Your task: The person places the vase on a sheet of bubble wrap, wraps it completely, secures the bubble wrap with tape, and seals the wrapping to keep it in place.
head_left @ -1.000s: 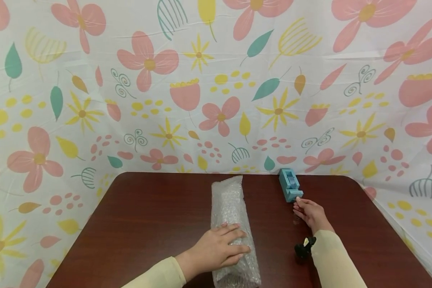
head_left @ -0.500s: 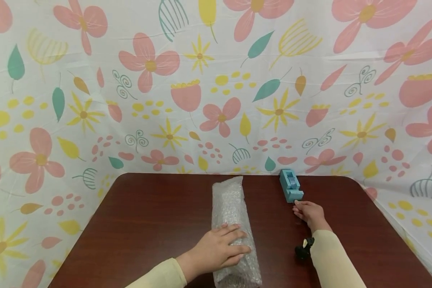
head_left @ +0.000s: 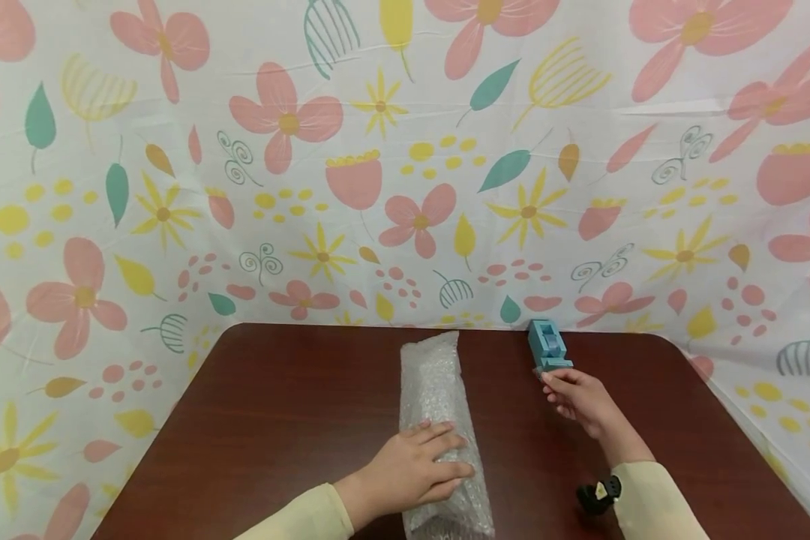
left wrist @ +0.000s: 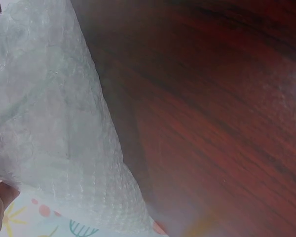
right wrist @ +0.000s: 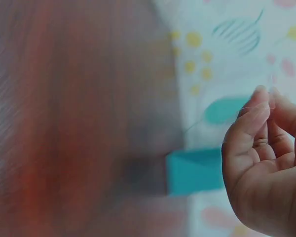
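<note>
A long bundle wrapped in bubble wrap [head_left: 432,375] lies lengthwise on the dark wooden table [head_left: 297,397]. My left hand [head_left: 412,469] rests flat on its near end with straight fingers. In the left wrist view the bubble wrap [left wrist: 44,123] fills the left side. A blue tape dispenser [head_left: 547,346] stands at the table's far edge. My right hand [head_left: 574,396] is just in front of it, fingertips at its cutter end. The right wrist view shows my right hand [right wrist: 266,163] pinching thumb and forefinger on a thin clear strip of tape that runs back to the blurred dispenser [right wrist: 195,170].
A flowered cloth [head_left: 405,187] hangs behind and around the table as a backdrop. A black wrist camera [head_left: 597,496] sits on my right sleeve. Bare tabletop lies to the left of the bundle and at the right front.
My right hand has lifted slightly and closed in on the dispenser's front end, fingers now pinched. The left hand has stayed on the bundle.
</note>
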Tool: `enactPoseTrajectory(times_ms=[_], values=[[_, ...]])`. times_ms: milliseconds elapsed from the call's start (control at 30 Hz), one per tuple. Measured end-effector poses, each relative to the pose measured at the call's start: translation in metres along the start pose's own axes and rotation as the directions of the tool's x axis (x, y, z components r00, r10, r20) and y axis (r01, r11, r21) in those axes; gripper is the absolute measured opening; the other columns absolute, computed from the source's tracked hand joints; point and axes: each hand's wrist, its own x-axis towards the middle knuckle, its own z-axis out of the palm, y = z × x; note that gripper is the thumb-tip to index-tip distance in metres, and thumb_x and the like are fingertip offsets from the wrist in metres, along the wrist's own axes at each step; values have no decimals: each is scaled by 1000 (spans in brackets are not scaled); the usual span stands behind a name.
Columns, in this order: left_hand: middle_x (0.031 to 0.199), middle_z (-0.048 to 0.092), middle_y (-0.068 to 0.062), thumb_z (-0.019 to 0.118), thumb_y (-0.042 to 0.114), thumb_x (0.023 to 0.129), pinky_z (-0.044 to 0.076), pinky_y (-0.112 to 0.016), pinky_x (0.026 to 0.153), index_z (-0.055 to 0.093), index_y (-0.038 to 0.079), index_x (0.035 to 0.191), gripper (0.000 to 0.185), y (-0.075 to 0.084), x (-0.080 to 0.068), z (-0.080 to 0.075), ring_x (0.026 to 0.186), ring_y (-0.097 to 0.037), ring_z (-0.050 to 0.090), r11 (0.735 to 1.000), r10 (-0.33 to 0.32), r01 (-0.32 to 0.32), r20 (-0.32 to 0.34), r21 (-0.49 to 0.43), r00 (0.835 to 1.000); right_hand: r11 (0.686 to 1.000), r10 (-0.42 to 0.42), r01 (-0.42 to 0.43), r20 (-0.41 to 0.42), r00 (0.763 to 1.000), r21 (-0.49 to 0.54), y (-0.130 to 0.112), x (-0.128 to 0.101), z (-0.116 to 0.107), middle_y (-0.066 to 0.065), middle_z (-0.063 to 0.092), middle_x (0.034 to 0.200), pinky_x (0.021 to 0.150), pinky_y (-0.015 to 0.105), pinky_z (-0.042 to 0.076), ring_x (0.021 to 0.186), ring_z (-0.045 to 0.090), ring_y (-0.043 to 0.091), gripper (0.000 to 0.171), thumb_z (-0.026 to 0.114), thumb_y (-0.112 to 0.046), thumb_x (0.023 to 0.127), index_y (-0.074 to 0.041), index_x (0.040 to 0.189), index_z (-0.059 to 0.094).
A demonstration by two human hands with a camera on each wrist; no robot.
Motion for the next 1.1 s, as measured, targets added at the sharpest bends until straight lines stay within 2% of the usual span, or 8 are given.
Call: enactPoseTrajectory(times_ms=[167,267,467,633,800,867,967,1100], values=[[129,69,8,72,36,95,60,-33,97,72,36,119,24,1,0,1,128,-17,66,1000,-14,14,12,-12,1000,979,-123,128,40,992,-158,-33,-18,25,-6,67,86,67,26,57,76,65,9,30,62,-28,103,-1,112,70],[130,69,8,71,35,96,60,-34,97,72,36,119,23,2,1,1,128,-18,66,999,-21,22,23,-25,1000,962,-160,175,85,983,-209,-48,-25,41,-5,67,85,64,25,55,70,63,8,32,62,-25,103,4,114,68],[131,69,7,68,36,97,59,-34,98,71,36,120,23,2,2,0,130,-17,64,999,-30,32,49,-41,998,930,-225,267,184,957,-252,-68,-33,69,0,64,85,58,27,50,63,53,10,27,64,-20,101,5,109,69],[131,69,8,67,38,98,59,-34,99,71,37,121,23,2,3,-1,130,-17,64,999,-30,31,63,-20,998,893,-248,319,244,937,-317,-82,-32,92,7,66,81,54,27,49,59,51,11,21,68,-17,99,4,102,71],[129,69,10,65,42,99,58,-34,101,71,39,120,22,2,5,-3,129,-16,64,999,-25,24,62,24,998,813,-270,386,307,913,-436,-96,-32,111,8,61,72,50,26,46,55,50,11,14,67,-12,98,1,95,71],[129,69,10,64,42,99,58,-34,101,72,39,120,22,2,5,-3,129,-16,64,999,-26,25,62,28,998,791,-270,403,330,905,-459,-100,-32,116,7,58,70,50,26,46,52,50,11,13,66,-11,98,0,94,69],[128,70,9,65,42,99,58,-35,101,72,38,119,22,2,6,-3,129,-17,65,999,-31,30,61,22,998,810,-248,393,352,903,-435,-104,-33,118,8,57,73,54,27,50,53,50,11,14,64,-11,100,1,96,67],[128,70,9,64,41,100,58,-35,101,72,38,119,22,3,5,-2,129,-17,65,999,-34,34,72,14,997,863,-210,337,338,917,-377,-103,-33,117,7,59,83,62,30,57,61,55,13,15,63,-12,101,2,100,66]])
